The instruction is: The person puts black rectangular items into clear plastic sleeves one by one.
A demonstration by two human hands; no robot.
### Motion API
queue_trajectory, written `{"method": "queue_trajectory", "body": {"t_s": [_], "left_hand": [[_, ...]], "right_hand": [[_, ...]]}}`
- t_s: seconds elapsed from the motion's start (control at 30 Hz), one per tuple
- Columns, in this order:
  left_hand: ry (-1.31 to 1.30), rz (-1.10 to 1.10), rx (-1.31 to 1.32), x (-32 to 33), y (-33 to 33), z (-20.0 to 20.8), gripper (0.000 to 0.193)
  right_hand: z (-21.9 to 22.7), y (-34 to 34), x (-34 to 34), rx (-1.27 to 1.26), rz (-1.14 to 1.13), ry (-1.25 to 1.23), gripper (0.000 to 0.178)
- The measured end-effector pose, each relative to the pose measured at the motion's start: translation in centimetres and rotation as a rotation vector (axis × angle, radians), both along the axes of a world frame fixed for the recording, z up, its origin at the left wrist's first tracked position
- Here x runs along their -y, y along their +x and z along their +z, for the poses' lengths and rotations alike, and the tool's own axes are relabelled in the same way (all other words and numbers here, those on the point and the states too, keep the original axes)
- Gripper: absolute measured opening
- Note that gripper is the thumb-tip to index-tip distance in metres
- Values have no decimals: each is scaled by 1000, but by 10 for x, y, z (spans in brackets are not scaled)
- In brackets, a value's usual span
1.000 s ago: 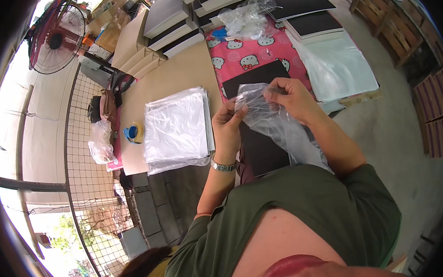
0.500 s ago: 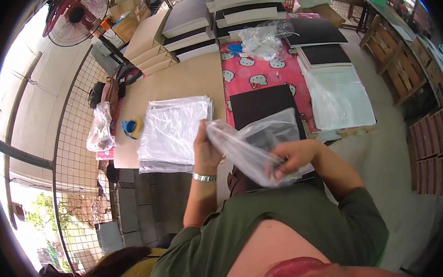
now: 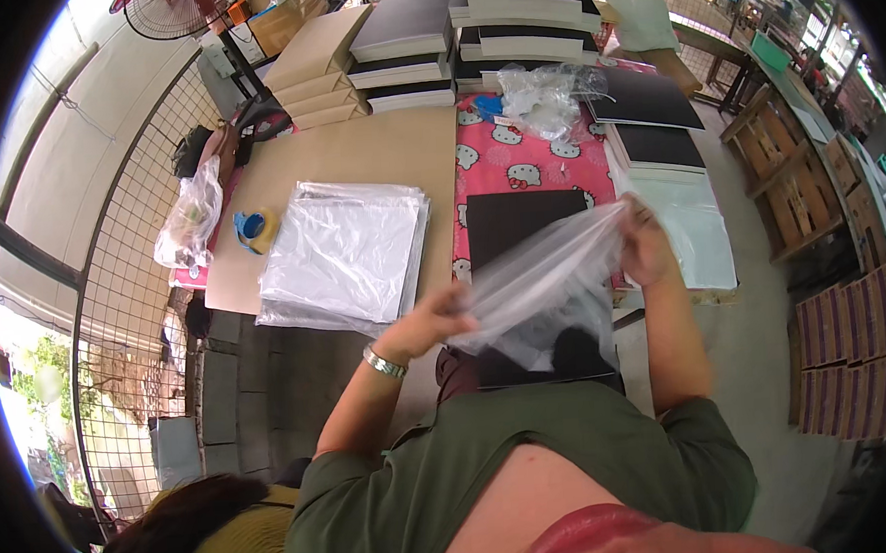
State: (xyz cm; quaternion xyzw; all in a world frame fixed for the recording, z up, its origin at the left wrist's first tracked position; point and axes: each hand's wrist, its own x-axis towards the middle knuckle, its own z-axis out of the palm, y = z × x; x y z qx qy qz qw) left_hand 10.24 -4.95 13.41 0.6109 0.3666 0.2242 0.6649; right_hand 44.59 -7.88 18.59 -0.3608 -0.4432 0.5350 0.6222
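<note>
Between my two hands a clear plastic bag (image 3: 548,281) is stretched out, slanting up to the right. My left hand (image 3: 430,322), below a metal watch band, pinches its lower left end. Its upper right corner is gripped in my right hand (image 3: 647,241). Beneath the bag lies a black-covered book or sheet stack (image 3: 520,222) at the table's front edge, partly seen through the plastic. Left of it sits a pile of flat clear plastic bags (image 3: 342,252) on brown board.
A tape roll (image 3: 253,229) lies left of the bag pile. Paper stacks with black covers (image 3: 400,28) and brown-wrapped packs (image 3: 316,58) stand at the back. Crumpled plastic (image 3: 549,101) rests on the pink cloth (image 3: 523,177). Wrapped stacks (image 3: 675,214) are at right; another person (image 3: 236,538) is lower left.
My right hand has moved up and to the right, drawing the bag out wide. My left hand has come lower and slightly left. The whole view has shifted a little.
</note>
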Motion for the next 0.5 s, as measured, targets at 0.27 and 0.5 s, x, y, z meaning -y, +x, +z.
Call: {"method": "queue_trajectory", "body": {"t_s": [0.27, 0.5], "left_hand": [[-280, 282, 892, -38, 1, 47, 31], [30, -580, -238, -22, 24, 25, 28]], "right_hand": [[9, -9, 7, 661, 764, -299, 14], [4, 2, 1, -279, 86, -67, 21]]}}
